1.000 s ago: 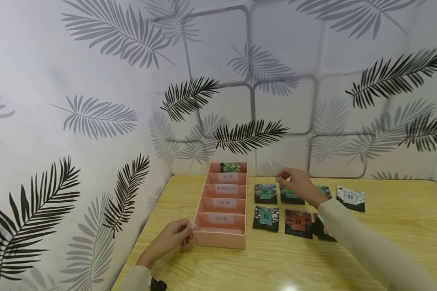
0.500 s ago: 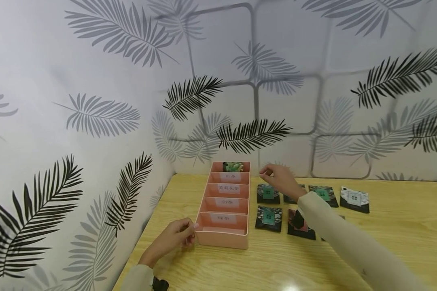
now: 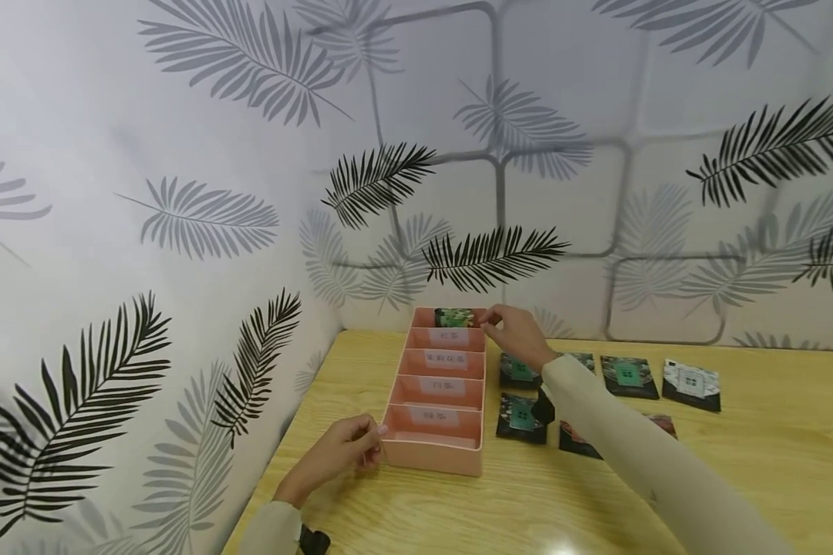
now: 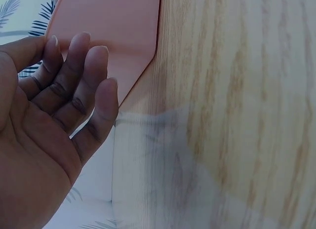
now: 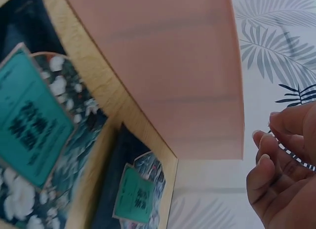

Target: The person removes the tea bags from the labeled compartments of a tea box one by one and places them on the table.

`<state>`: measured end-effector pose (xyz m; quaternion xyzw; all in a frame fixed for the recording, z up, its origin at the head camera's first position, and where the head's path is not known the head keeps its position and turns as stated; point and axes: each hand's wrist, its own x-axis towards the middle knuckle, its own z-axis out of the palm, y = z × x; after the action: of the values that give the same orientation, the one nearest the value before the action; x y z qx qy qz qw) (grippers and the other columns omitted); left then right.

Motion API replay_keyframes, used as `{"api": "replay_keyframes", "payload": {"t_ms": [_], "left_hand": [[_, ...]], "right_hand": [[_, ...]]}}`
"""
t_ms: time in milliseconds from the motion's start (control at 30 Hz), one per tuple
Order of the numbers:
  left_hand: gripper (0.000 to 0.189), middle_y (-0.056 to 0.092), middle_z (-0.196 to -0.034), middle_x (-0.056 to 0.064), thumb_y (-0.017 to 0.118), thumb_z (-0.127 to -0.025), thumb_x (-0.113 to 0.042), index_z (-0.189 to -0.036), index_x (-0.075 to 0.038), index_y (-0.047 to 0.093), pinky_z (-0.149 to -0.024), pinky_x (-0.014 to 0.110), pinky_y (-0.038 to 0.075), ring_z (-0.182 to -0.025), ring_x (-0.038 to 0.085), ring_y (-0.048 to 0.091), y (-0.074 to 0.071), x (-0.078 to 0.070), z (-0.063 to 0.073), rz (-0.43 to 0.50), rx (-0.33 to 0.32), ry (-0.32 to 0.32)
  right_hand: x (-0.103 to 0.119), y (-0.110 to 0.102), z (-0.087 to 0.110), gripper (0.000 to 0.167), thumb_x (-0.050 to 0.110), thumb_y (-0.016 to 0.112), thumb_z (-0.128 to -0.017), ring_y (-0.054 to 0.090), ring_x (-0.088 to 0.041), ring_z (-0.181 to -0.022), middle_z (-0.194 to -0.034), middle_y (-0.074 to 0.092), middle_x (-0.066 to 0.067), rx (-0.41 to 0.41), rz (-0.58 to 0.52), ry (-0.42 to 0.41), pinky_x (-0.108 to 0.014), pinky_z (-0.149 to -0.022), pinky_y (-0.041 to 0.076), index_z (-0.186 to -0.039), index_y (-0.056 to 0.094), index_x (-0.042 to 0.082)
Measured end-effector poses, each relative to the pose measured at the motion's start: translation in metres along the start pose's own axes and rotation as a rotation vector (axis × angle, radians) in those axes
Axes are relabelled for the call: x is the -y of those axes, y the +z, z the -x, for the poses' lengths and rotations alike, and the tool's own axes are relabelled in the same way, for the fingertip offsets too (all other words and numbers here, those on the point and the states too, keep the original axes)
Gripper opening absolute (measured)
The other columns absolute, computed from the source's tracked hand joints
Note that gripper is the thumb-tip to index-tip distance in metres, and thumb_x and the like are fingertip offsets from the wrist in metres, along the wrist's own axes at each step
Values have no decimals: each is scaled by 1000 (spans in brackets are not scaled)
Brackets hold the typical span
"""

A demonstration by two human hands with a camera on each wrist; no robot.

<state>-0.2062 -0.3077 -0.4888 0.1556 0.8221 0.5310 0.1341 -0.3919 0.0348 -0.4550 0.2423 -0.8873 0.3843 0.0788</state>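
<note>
A pink divided box (image 3: 430, 459) with paper labels in Chinese characters stands on the table. At its front left corner my left hand (image 3: 336, 455) pinches the rim between thumb and index finger; the other fingers curl loosely, as the left wrist view shows. Near the back right rim is my right hand (image 3: 521, 335), fingers loosely bent and nothing seen between them; whether they touch the rim I cannot tell. A green-patterned sachet (image 3: 456, 317) sits in the rearmost compartment. Dark sachets with teal labels (image 5: 34, 120) lie right of the box, partly under my right arm.
Farther right lie a teal-labelled sachet (image 3: 628, 375) and a white-and-black sachet (image 3: 692, 383). A red sachet (image 3: 579, 438) is half hidden by my sleeve. A leaf-patterned wall (image 3: 416, 193) rises behind and left of the wooden table (image 3: 770, 462).
My right hand has moved left, from above the back row of sachets to the box's back right rim. The left hand stays at the front corner. The view has shifted slightly.
</note>
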Motion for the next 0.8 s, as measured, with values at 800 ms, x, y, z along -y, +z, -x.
{"api": "replay_keyframes", "payload": {"t_ms": [800], "left_hand": [[37, 68, -91, 21, 52, -110, -35, -93, -3, 61, -63, 37, 55, -73, 32, 65, -2, 3, 1, -18, -17, 11]], "right_hand": [[4, 23, -45, 22, 16, 61, -105, 73, -27, -83, -109, 74, -18, 24, 114, 134, -44, -71, 59, -120, 68, 1]]}}
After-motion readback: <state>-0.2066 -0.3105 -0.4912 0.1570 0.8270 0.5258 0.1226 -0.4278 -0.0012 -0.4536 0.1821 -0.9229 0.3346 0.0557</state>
